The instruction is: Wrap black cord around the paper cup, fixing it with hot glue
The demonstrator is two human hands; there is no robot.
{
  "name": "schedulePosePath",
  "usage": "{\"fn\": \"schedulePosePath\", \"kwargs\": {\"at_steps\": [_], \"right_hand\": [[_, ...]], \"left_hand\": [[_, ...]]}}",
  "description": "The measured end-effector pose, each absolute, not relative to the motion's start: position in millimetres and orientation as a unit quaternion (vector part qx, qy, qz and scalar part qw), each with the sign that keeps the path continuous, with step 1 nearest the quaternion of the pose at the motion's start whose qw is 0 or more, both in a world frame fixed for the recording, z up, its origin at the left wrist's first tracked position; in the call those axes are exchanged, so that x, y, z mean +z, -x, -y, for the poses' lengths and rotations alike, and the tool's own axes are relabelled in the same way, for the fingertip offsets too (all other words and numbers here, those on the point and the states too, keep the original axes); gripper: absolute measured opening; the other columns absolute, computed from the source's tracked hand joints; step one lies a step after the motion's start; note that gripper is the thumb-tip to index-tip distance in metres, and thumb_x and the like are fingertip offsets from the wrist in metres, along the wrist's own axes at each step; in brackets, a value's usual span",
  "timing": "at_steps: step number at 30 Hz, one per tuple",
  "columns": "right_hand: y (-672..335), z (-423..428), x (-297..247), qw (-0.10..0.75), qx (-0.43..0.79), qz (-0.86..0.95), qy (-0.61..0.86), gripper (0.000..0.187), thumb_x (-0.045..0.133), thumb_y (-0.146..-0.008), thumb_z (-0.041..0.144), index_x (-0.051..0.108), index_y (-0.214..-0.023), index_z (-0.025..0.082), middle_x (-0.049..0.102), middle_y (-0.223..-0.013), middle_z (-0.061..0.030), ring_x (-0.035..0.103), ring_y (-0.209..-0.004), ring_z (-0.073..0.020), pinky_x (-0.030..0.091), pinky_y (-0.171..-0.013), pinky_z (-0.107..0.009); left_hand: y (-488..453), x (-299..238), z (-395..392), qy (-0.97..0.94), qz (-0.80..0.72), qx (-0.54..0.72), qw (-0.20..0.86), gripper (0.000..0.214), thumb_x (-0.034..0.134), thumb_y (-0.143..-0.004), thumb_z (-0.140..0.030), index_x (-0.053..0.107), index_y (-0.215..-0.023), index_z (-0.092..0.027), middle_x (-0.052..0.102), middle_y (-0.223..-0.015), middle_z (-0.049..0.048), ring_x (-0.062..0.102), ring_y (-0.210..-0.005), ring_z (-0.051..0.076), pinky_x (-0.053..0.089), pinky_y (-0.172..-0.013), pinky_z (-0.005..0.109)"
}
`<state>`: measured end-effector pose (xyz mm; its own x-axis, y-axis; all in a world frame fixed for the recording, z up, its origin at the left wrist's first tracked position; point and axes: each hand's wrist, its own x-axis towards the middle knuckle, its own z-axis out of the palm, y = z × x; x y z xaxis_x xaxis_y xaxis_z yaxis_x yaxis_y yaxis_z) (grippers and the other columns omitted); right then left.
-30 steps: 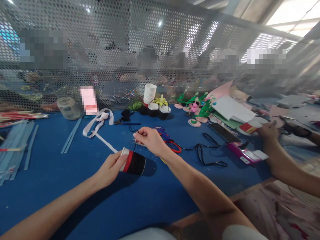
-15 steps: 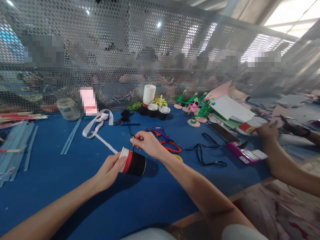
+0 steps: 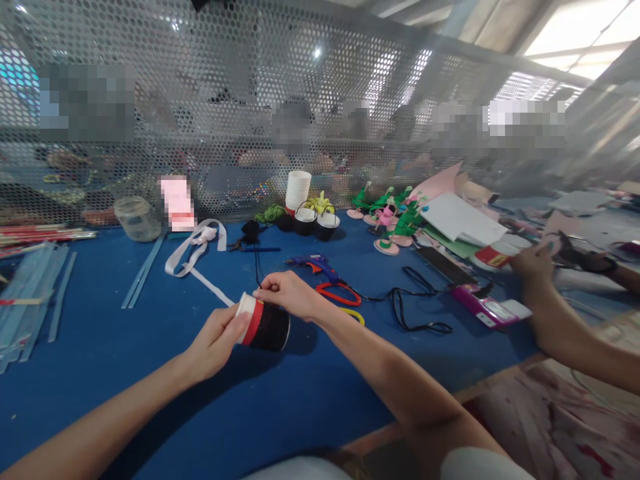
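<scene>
My left hand (image 3: 216, 341) grips the white rim of a small paper cup (image 3: 265, 325) that lies on its side above the blue table (image 3: 150, 373). The cup is wrapped in black with a red band near the rim. My right hand (image 3: 287, 293) rests on top of the cup, fingers pinched on a thin black cord (image 3: 257, 267) that runs up toward the back of the table.
A blue glue gun (image 3: 315, 265), red and yellow loops (image 3: 340, 295) and a black cable (image 3: 415, 310) lie just right of the cup. White ribbon (image 3: 195, 250), stacked white cups (image 3: 299, 189), finished black cups (image 3: 316, 221) and green figures (image 3: 395, 213) stand behind. Another person's hand (image 3: 535, 263) works at the right.
My right hand has come down and to the left with the black cord, from above the cup to its top. The cup and my left hand have stayed nearly in place.
</scene>
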<state>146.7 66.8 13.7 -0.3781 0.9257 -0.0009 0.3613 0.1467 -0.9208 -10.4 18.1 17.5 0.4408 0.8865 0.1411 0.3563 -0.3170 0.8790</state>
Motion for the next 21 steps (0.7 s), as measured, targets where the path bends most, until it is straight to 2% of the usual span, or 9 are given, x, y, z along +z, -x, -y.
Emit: {"fn": "schedulePosePath", "kwargs": {"at_steps": [3,6,8,13,17,21], "right_hand": [[-152,-72,14,0.296,0.446,0.700,0.473,0.024,0.048,-0.073,0.028,0.053,-0.056,0.012,0.051,-0.051,0.0010,0.044,-0.046,-0.0067,0.034,-0.045,-0.019],[-160,-72,21,0.310,0.451,0.690,0.474,0.034,0.035,-0.080,0.033,0.055,-0.066,0.010,0.057,-0.062,-0.0048,0.050,-0.051,-0.0084,0.038,-0.049,-0.021],[-166,-66,28,0.323,0.449,0.699,0.454,0.036,0.034,-0.081,0.036,0.057,-0.071,0.010,0.059,-0.068,-0.0058,0.052,-0.057,-0.0093,0.040,-0.053,-0.021],[-170,-44,37,0.360,0.412,0.725,0.419,0.017,0.055,-0.069,0.031,0.056,-0.072,0.014,0.055,-0.067,-0.0003,0.048,-0.058,-0.0088,0.039,-0.055,-0.021],[-169,-38,31,0.361,0.378,0.738,0.426,0.010,0.055,-0.069,0.025,0.052,-0.068,0.015,0.052,-0.067,0.0002,0.045,-0.057,-0.0085,0.038,-0.055,-0.022],[-171,-35,29,0.358,0.332,0.781,0.389,0.007,0.052,-0.071,0.018,0.050,-0.065,0.015,0.051,-0.073,-0.0013,0.047,-0.068,-0.0105,0.038,-0.065,-0.024]], "left_hand": [[11,19,-19,-0.745,-0.414,0.337,0.400,0.030,0.028,-0.078,-0.031,0.043,-0.057,-0.015,0.035,-0.051,-0.0043,0.026,-0.047,0.008,0.026,-0.045,0.020],[13,21,-21,-0.730,-0.427,0.366,0.388,0.028,0.029,-0.077,-0.031,0.042,-0.056,-0.016,0.034,-0.050,-0.0046,0.026,-0.046,0.008,0.024,-0.043,0.020],[14,22,-22,-0.721,-0.438,0.375,0.384,0.027,0.030,-0.077,-0.030,0.042,-0.057,-0.016,0.034,-0.050,-0.0047,0.026,-0.046,0.008,0.024,-0.043,0.020],[13,22,-23,-0.724,-0.437,0.371,0.383,0.027,0.030,-0.077,-0.031,0.042,-0.058,-0.016,0.033,-0.051,-0.0050,0.026,-0.046,0.008,0.025,-0.044,0.020],[12,19,-23,-0.745,-0.425,0.353,0.374,0.028,0.029,-0.078,-0.032,0.041,-0.058,-0.016,0.033,-0.052,-0.0047,0.028,-0.048,0.008,0.026,-0.045,0.020],[11,15,-25,-0.761,-0.422,0.327,0.369,0.028,0.029,-0.079,-0.032,0.039,-0.058,-0.016,0.032,-0.052,-0.0048,0.027,-0.049,0.008,0.026,-0.047,0.020]]}}
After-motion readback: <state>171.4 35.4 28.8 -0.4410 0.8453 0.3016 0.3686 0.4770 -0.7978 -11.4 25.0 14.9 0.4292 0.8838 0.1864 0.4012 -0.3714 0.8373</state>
